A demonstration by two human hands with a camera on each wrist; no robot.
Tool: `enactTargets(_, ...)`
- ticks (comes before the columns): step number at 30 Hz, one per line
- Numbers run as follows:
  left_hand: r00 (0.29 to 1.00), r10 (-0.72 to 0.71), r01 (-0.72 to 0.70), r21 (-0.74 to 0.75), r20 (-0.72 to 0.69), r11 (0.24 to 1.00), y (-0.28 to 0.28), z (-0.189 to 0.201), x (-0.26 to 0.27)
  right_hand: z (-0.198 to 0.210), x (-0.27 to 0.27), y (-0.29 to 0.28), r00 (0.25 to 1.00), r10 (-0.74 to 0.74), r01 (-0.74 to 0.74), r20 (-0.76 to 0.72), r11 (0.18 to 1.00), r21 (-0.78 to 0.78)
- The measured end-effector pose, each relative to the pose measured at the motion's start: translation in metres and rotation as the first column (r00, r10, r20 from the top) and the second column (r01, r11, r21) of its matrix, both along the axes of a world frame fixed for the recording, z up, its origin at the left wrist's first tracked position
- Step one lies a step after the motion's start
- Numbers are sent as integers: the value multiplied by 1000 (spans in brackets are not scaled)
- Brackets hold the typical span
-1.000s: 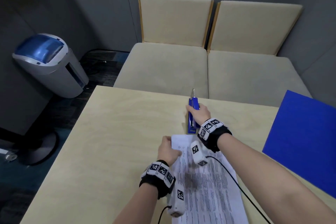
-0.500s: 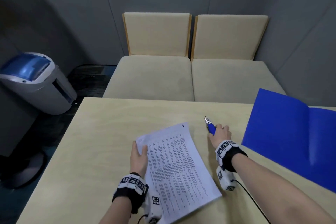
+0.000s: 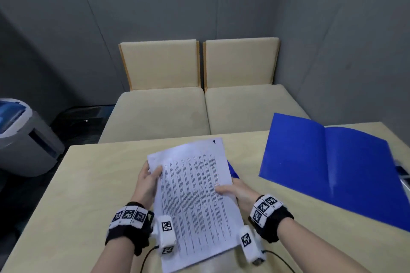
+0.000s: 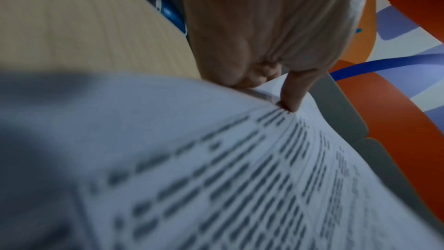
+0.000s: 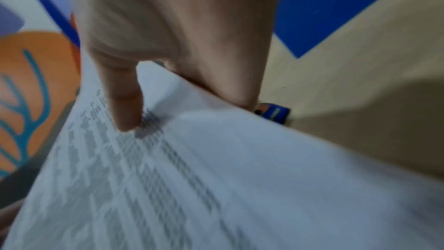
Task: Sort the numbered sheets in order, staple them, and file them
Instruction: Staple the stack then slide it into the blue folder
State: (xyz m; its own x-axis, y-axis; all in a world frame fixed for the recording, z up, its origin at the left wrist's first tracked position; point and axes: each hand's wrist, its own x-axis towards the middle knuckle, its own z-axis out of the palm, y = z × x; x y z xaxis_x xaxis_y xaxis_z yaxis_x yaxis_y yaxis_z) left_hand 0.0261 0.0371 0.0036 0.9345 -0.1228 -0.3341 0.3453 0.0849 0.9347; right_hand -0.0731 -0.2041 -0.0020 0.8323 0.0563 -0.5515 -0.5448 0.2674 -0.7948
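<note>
The printed sheets (image 3: 195, 201), with a "1" at the top right corner, are lifted off the wooden table (image 3: 88, 179). My left hand (image 3: 149, 180) pinches their left edge, thumb on top; in the left wrist view the left hand (image 4: 269, 81) has its thumb pressed on the sheets (image 4: 216, 168). My right hand (image 3: 233, 191) pinches the right edge, and the right wrist view has the right hand (image 5: 153, 102) with its thumb on the sheets (image 5: 192, 187). The blue stapler (image 3: 234, 173) lies on the table, mostly hidden behind the sheets; the stapler (image 5: 273, 113) peeks out beside my fingers. The blue folder (image 3: 332, 166) lies open at the right.
Two beige upholstered seats (image 3: 199, 113) stand beyond the table's far edge. A white and blue bin (image 3: 24, 137) stands on the floor at the left. Grey walls close the room. Cables run from my wrist cameras across the near table edge.
My right hand let go of the stapler and came over to the sheets' right edge. Both hands now hold the sheets, raised off the table and shifted toward the middle.
</note>
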Motion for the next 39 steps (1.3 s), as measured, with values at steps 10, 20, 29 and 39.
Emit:
enactTargets(10,951,-280,180,497,134,849,-207,-14,-51,11,-119,-164,852,-517,517,86,804,-293)
enactTargets(20,319,-923,229,963,-213,-143,-326,-85,-105,9,-214,-322,597,-801,759,36,550,-349)
enactTargets(29,348,-927,112,988,-138,-105,-284,-89,-88,-18,-210,-370,584,-812,763,4,548,-342)
enactTargets(39,411,-911,52,998,-42,-23,-232,-85,-84,-30,-174,-377,584,-812,788,0,566,-242)
